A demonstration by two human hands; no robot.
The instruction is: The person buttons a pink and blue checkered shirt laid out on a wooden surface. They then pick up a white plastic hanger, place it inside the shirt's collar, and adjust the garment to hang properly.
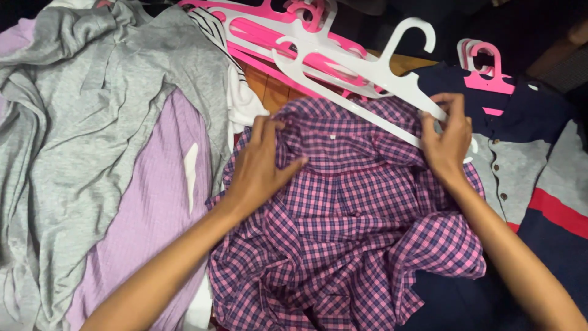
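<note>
Pink-and-navy checked cotton makes up the shirt (343,227), which lies crumpled on its front in the middle of the pile, collar turned away from the person, one small white button showing below the collar band. The left hand (260,168) presses flat on the shirt's left shoulder, fingers spread and curled into the cloth. The right hand (447,144) pinches the end of a white hanger (361,73) at the shirt's right shoulder; whether it also grips cloth there is hard to tell. Behind the white hanger lie pink hangers (275,27) on a strip of wooden counter (269,86). Left of the shirt spread a grey garment (92,104) and a lilac ribbed top (153,208); right of it lies a navy, grey and red polo shirt (533,159).
</note>
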